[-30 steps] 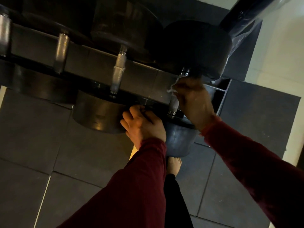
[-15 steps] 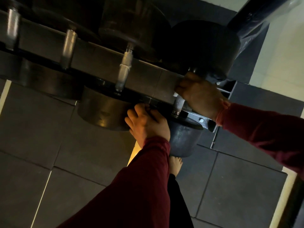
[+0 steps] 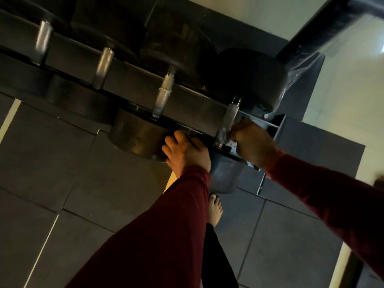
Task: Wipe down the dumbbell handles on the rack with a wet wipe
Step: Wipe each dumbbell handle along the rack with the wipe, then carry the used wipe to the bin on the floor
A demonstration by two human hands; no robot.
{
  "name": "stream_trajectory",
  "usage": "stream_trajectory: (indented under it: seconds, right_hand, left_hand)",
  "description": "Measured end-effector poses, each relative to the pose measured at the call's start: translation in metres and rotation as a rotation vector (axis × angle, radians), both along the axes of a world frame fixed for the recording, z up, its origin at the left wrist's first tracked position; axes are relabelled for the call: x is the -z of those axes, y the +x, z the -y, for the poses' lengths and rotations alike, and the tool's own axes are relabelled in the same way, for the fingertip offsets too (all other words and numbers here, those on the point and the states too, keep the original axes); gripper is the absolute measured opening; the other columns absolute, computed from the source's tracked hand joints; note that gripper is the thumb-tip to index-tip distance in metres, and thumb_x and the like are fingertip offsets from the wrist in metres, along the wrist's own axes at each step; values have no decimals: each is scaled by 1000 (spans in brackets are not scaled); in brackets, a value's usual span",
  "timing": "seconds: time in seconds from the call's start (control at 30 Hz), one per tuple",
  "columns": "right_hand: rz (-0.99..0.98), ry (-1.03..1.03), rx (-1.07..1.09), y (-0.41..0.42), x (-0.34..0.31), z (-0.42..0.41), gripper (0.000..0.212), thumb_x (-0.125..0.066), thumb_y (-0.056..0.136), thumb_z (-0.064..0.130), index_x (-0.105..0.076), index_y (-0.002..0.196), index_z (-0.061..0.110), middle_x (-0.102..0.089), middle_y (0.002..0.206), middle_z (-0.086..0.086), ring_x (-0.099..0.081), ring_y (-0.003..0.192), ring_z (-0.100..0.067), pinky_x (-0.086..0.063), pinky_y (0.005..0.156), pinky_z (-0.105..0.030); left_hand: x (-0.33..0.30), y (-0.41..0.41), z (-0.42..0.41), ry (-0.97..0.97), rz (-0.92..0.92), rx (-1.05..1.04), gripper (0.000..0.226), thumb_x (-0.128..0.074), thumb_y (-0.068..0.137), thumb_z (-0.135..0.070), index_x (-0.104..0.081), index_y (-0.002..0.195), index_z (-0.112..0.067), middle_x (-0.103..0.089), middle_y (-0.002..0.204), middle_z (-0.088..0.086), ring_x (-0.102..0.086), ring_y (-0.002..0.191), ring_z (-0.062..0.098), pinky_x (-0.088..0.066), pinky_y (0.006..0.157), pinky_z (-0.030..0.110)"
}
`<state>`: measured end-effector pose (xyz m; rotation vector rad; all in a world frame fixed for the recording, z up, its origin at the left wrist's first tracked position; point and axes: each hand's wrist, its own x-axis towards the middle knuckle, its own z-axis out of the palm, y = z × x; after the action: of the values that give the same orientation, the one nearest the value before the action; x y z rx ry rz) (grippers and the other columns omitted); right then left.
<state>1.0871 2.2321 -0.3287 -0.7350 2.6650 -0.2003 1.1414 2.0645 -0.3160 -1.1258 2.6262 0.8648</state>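
- The right hand [image 3: 252,142] was bunched around a pale, crumpled wet wipe [image 3: 230,142], pressing it to the lower end of the knurled silver handle of the rightmost dumbbell [image 3: 228,119], so that grip was clamped on the wipe, not on the bar itself.
- The left hand [image 3: 186,151] sat on the front rail of the dark steel rack [image 3: 187,113] between two dumbbell heads, fingers curled over the edge. Looked like bracing to me, holding nothing loose.
- That rightmost handle ran between a big black rubber head [image 3: 247,80] at the back and a dark head [image 3: 225,175] hanging over the front rail.
- Three more silver handles [image 3: 165,93] sat in a row to the left; couldn't tell whether they'd been wiped.
- Stuff that could go sideways, imo: only a small bit of wipe was showing, so it could bunch up and skip the knurling or the far end of the bar.
- A bare foot [image 3: 215,208] stood on the dark floor tiles right under that front head. If a hard scrub rolled the dumbbell off the rail, those toes were in the drop zone.
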Motion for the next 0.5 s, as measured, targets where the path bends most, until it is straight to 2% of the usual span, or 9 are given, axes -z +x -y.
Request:
stream_trajectory:
  seconds: [0.07,0.13,0.2,0.23,0.27,0.3,0.37,0.47,0.5]
  right_hand:
    - [164,14,211,5,-13,3,19,-63,88,11,-74,103,16,-72,108,0,-67,97,-17,-50,79,-20]
    - [382,-167,675,4,-32,6,18,-61,92,10,-72,105,13,-71,106,-5,-66,90,-18,-47,73,-15]
    - [676,-649,1068,6,-61,12,26,-55,93,-4,-66,112,11,-69,100,-13,-66,75,-19,-56,68,-25]
    - [784,-856,1158,8,-77,17,33,-51,94,-9,-64,119,8,-66,94,-13,-64,67,-15,-55,59,-24]
    - [834,-952,1162,9,-94,23,35,-50,95,-11,-62,123,6,-65,93,-12,-63,67,-12,-54,55,-21]
    - [861,-977,1137,11,-112,33,35,-50,95,-12,-61,125,4,-66,97,-13,-64,74,-14,-56,57,-18]
    - [886,-929,1064,11,-149,54,31,-49,96,-11,-62,119,4,-65,111,-17,-65,92,-18,-57,73,-18]
    - [815,-784,897,2,-191,85,32,-54,93,-9,-66,117,7,-63,127,-22,-63,115,-28,-55,95,-32]
    - [758,-756,878,0,-209,97,34,-56,91,-8,-67,120,6,-62,129,-23,-62,117,-31,-54,97,-37]
  left_hand:
    - [-8,-1,6,39,66,37,30,-47,91,-31,-52,118,-17,-47,123,9,-43,115,30,-43,90,49]
    - [-20,-5,20,143,166,100,32,-48,94,-29,-53,124,-18,-48,130,11,-45,120,32,-41,96,46]
    - [-41,-10,37,299,259,189,33,-51,95,-28,-56,126,-18,-51,134,12,-49,122,33,-41,98,39]
    - [-56,-12,44,360,290,246,33,-52,96,-27,-58,127,-17,-54,134,12,-52,121,31,-41,97,35]
    - [-73,-13,50,392,299,297,32,-52,97,-26,-60,126,-15,-57,133,11,-54,121,29,-42,96,32]
    - [-91,-13,56,409,286,323,31,-53,97,-25,-62,124,-13,-60,131,11,-55,121,28,-41,97,30]
    - [-130,-12,69,443,229,331,29,-56,96,-23,-65,121,-12,-63,129,10,-56,121,27,-43,100,30]
    - [-194,-8,99,358,164,364,31,-55,96,-25,-65,123,-14,-60,134,6,-54,125,25,-38,102,27]
    - [-215,-7,111,335,133,350,31,-55,97,-26,-65,124,-15,-60,134,6,-54,126,24,-38,102,26]
